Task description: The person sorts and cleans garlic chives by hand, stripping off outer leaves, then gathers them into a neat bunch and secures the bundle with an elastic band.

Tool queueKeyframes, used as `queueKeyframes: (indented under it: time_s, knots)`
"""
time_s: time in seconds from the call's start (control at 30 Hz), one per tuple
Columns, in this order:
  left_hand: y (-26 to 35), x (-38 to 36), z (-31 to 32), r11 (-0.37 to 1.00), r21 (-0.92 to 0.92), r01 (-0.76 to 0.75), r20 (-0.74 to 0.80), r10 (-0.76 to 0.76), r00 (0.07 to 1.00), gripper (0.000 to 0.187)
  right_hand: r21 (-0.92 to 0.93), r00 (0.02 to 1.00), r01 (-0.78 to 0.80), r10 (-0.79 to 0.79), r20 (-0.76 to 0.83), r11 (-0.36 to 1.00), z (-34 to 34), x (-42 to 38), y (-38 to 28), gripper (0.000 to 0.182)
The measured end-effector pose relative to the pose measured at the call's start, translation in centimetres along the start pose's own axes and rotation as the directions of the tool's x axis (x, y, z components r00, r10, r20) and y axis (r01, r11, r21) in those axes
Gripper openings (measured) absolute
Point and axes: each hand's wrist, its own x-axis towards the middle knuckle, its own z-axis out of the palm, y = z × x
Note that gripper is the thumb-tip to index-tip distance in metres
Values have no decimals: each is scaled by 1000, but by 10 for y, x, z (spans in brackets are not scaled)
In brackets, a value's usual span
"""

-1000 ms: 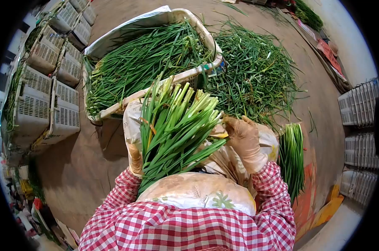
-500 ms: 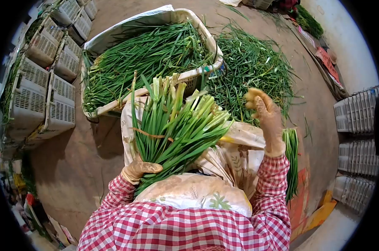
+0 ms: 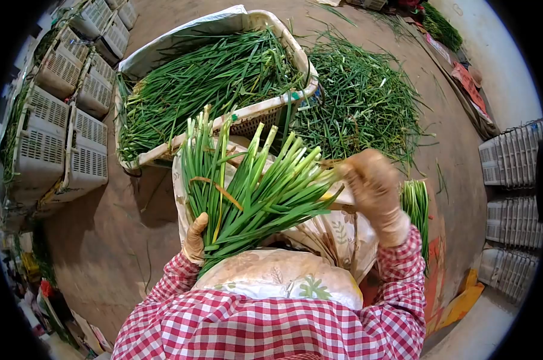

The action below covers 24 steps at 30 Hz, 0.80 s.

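Note:
A fanned bunch of green stalks (image 3: 247,198) with pale ends lies over the lap on a stained, leaf-patterned apron (image 3: 277,273). My left hand (image 3: 196,239), in a dirty tan glove, holds the bunch at its lower left, thumb up. At the bunch's right edge, my gloved right hand (image 3: 373,186) is closed and blurred by motion, with thin brownish strands at its fingertips. What it grips there cannot be made out. Behind the bunch stands a white basket (image 3: 310,78) full of green leaves (image 3: 205,84).
A heap of loose cut leaves (image 3: 367,102) lies on the floor right of the basket. Another green bunch (image 3: 415,210) is beyond my right forearm. Crates (image 3: 40,138) line the left side, and stacked grey crates (image 3: 511,156) stand at the right by the wall.
My right hand has come down and closed at the bunch's right edge. The stalks have spread wider, with their pale ends shifted. My left thumb has lifted from across the stalks.

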Motion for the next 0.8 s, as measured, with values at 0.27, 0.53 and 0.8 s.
queueKeyframes:
  time_s: [0.27, 0.53, 0.8]
  knots:
    - [-5, 0, -10, 999, -45, 8, 22, -7, 1000, 49, -311, 828, -234, 21, -561, 921, -96, 19, 92, 16]
    - [-6, 0, -20, 998, -65, 18, 10, -18, 1000, 48, -705, 768, -616, 71, -636, 351, -118, -2, 201, 29]
    - [-10, 4, -33, 996, 93, -11, 20, 9, 1000, 62, 193, 662, -676, 471, 583, 712, 12, 27, 46, 65]
